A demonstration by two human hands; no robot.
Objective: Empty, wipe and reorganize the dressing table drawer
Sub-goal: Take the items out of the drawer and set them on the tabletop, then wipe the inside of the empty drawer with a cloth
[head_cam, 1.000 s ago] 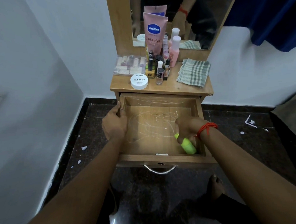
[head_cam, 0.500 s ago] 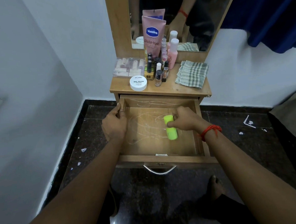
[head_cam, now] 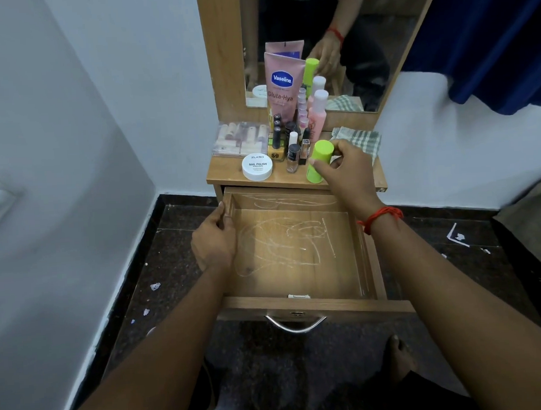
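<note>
The wooden drawer [head_cam: 299,302] is pulled out below the dressing table top [head_cam: 280,177]; its bottom shows only pale scratch marks. My right hand [head_cam: 344,172] grips a lime green bottle [head_cam: 319,163], held upright over the table top's right front part, beside the small nail polish bottles [head_cam: 292,156]. My left hand [head_cam: 214,239] grips the drawer's left wall. A checked cloth [head_cam: 361,139] lies at the back right of the top, partly hidden behind my right hand.
On the top stand a pink Vaseline tube [head_cam: 283,88], a pink bottle [head_cam: 317,114], a white nail polish remover tub [head_cam: 257,166] and a clear box of lipsticks [head_cam: 240,139]. The mirror [head_cam: 322,29] rises behind. White walls close both sides; my foot [head_cam: 399,359] rests on the dark floor.
My right hand lifted the green bottle out of the drawer's front right corner and carried it up to the table top. My left hand stayed on the drawer's left wall.
</note>
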